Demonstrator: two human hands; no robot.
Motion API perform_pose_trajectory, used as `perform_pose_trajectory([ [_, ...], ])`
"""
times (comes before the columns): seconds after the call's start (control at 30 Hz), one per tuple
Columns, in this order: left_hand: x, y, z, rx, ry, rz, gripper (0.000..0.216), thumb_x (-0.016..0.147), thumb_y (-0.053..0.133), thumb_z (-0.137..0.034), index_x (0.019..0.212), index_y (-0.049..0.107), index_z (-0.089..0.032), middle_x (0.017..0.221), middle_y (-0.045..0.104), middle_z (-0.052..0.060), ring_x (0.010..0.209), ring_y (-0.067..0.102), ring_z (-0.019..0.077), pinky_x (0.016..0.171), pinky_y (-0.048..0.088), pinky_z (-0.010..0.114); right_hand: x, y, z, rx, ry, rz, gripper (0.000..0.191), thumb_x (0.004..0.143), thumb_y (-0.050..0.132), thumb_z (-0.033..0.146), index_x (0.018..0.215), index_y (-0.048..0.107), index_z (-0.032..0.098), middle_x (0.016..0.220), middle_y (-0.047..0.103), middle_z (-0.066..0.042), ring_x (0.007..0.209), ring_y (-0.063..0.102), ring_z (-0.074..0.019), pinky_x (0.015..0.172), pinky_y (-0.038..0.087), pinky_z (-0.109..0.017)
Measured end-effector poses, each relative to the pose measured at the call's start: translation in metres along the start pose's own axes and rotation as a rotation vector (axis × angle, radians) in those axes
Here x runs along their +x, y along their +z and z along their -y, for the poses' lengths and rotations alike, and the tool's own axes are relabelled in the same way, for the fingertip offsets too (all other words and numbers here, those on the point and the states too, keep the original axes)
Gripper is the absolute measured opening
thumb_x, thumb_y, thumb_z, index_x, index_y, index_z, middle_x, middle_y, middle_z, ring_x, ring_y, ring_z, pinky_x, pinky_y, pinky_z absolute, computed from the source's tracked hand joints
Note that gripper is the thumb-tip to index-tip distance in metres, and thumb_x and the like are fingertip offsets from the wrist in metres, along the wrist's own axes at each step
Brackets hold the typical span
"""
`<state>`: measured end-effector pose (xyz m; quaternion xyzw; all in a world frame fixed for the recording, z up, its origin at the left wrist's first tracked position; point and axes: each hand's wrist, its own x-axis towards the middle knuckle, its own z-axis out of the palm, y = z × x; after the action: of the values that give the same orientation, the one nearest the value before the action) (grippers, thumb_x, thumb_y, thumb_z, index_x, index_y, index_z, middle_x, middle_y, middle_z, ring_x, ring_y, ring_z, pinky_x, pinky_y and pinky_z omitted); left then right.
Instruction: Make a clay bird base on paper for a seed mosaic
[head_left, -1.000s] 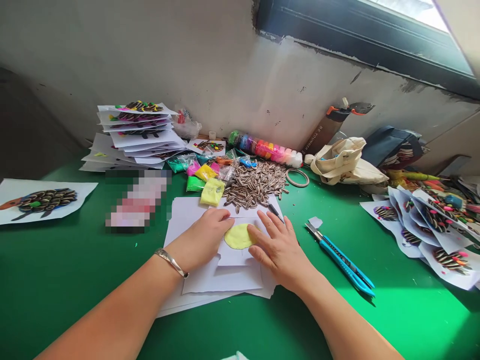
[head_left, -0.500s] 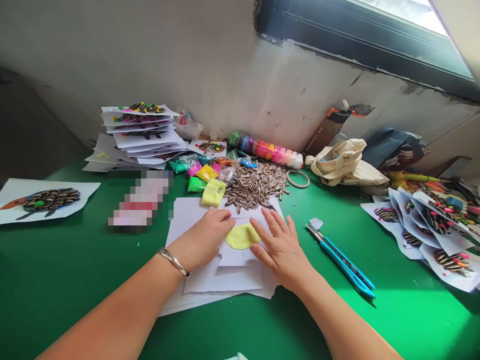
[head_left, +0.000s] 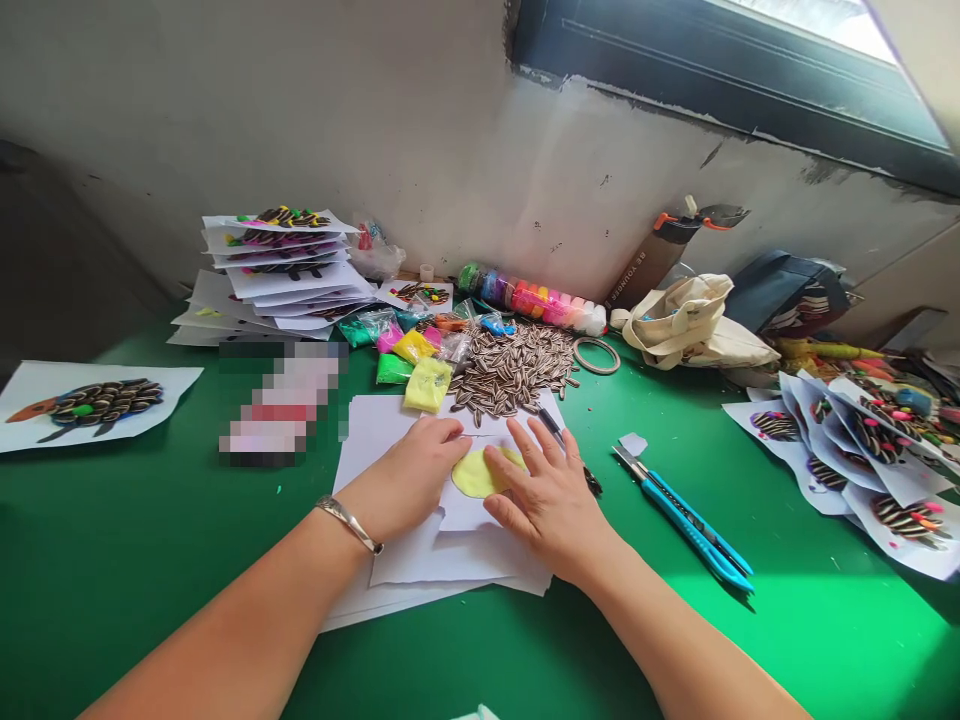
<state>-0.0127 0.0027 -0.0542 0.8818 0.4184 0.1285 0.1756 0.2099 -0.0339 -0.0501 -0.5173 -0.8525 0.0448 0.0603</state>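
Note:
A flat yellow disc of clay (head_left: 471, 476) lies on a small white sheet (head_left: 461, 512) atop a pile of white paper. My right hand (head_left: 547, 500) lies flat with fingers spread, its fingers pressing on the right part of the clay. My left hand (head_left: 411, 470), a metal bangle on its wrist, has its fingers curled, knuckles up, resting on the paper at the clay's left edge. A heap of striped sunflower seeds (head_left: 514, 368) sits just behind the paper.
A blue utility knife (head_left: 686, 520) lies right of the paper on the green table (head_left: 150, 540). Small clay bags (head_left: 411, 360), a row of coloured clay tubs (head_left: 532, 298), stacked seed pictures (head_left: 277, 265), more pictures (head_left: 862, 450) at right, a cloth bag (head_left: 694, 325) and a bottle (head_left: 656, 255) stand around.
My right hand has slid left, farther over the yellow clay, covering more of it. My left hand has hardly moved.

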Motion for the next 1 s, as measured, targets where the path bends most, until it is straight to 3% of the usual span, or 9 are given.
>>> perform_pose_trajectory([
  [0.1, 0.001, 0.0, 0.0, -0.002, 0.006, -0.013, 0.033, 0.08, 0.053, -0.006, 0.11, 0.061, -0.018, 0.117, 0.056, 0.011, 0.11, 0.051, 0.0266, 0.091, 0.048, 0.037, -0.001, 0.0, 0.0, 0.013, 0.009, 0.021, 0.051, 0.095, 0.033, 0.06, 0.136, 0.05, 0.036, 0.156, 0.03, -0.006, 0.144, 0.018, -0.0358, 0.111, 0.012, -0.068],
  [0.27, 0.003, -0.003, -0.003, -0.002, 0.009, -0.004, 0.029, 0.08, 0.053, -0.005, 0.105, 0.061, -0.018, 0.108, 0.056, 0.009, 0.103, 0.052, 0.0249, 0.087, 0.049, 0.035, -0.002, 0.004, 0.0, 0.004, 0.017, -0.022, 0.06, 0.094, 0.036, 0.059, 0.148, 0.031, 0.035, 0.16, 0.015, -0.009, 0.145, 0.016, -0.0365, 0.11, 0.018, -0.067],
  [0.43, 0.003, -0.006, -0.006, 0.005, -0.008, 0.035, 0.035, 0.077, 0.051, -0.001, 0.107, 0.06, -0.017, 0.112, 0.054, 0.009, 0.105, 0.051, 0.0253, 0.088, 0.048, 0.035, -0.002, 0.004, -0.004, 0.017, 0.002, 0.014, 0.056, 0.093, 0.037, 0.06, 0.144, 0.04, 0.036, 0.158, 0.021, -0.008, 0.144, 0.016, -0.0378, 0.109, 0.016, -0.069],
  [0.6, 0.002, -0.005, -0.005, 0.015, -0.012, 0.028, 0.035, 0.081, 0.047, -0.001, 0.109, 0.059, -0.017, 0.113, 0.055, 0.01, 0.106, 0.051, 0.0247, 0.089, 0.048, 0.035, -0.011, -0.001, -0.01, 0.052, -0.019, -0.073, 0.056, 0.096, 0.036, 0.054, 0.149, 0.03, 0.036, 0.161, 0.008, -0.005, 0.146, 0.011, -0.0348, 0.111, 0.015, -0.066],
  [0.77, 0.003, -0.004, -0.003, -0.003, 0.01, 0.002, 0.043, 0.078, 0.049, 0.001, 0.116, 0.057, -0.018, 0.118, 0.054, 0.01, 0.109, 0.05, 0.0242, 0.093, 0.048, 0.036, -0.018, -0.003, -0.002, 0.049, -0.22, -0.012, 0.056, 0.092, 0.042, 0.059, 0.144, 0.038, 0.039, 0.16, 0.016, -0.004, 0.145, 0.011, -0.0368, 0.111, 0.012, -0.067],
  [1.0, 0.004, -0.004, -0.003, -0.021, 0.018, -0.02, 0.037, 0.085, 0.046, -0.004, 0.116, 0.058, -0.019, 0.114, 0.055, 0.009, 0.107, 0.051, 0.0226, 0.092, 0.048, 0.035, -0.015, -0.003, 0.005, 0.059, -0.254, 0.058, 0.059, 0.091, 0.038, 0.064, 0.144, 0.038, 0.038, 0.159, 0.019, -0.007, 0.145, 0.011, -0.0394, 0.108, 0.011, -0.071],
])
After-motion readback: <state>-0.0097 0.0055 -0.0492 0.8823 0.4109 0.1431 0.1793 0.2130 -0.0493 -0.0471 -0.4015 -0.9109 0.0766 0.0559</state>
